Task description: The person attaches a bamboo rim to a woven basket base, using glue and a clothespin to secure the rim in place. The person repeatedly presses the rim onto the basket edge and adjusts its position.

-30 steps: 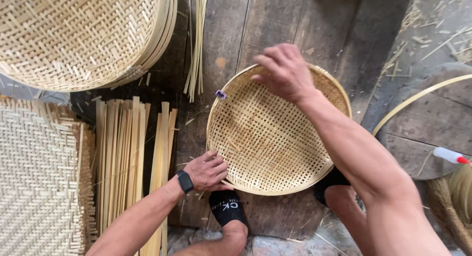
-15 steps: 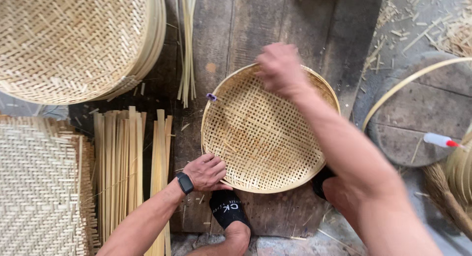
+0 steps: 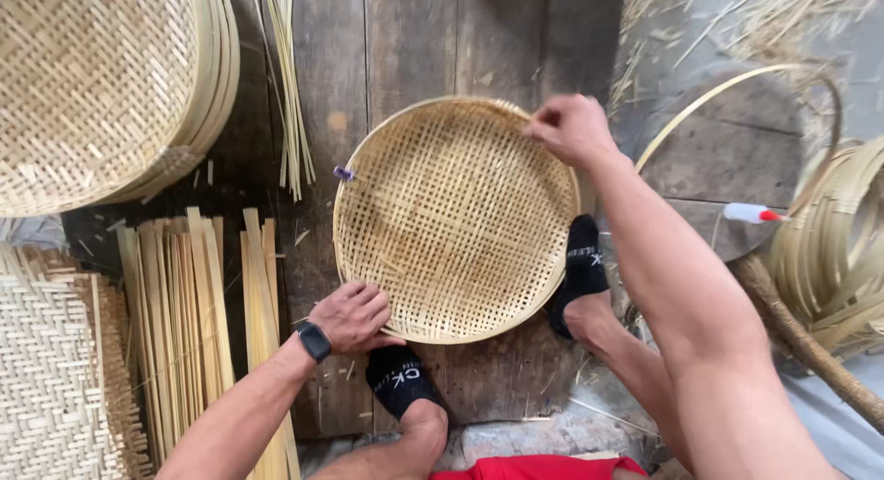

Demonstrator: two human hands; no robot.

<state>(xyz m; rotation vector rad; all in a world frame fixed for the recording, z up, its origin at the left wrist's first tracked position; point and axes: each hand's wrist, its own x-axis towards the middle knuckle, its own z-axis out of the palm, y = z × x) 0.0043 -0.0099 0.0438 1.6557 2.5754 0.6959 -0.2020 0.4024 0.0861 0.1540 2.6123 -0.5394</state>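
Single head view, steep downward, close over woven tray (image 3: 456, 217).

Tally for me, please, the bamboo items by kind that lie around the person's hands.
Round woven tray held at its rim by left hand and right hand: 1
Stack of woven trays: 1
Flat woven mat: 1
Bundle of bamboo strips: 1
Bamboo hoop: 1
Total: 5

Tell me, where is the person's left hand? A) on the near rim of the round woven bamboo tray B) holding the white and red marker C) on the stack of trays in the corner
A: the left hand, with a black watch on its wrist, grips the near rim of the round woven bamboo tray.
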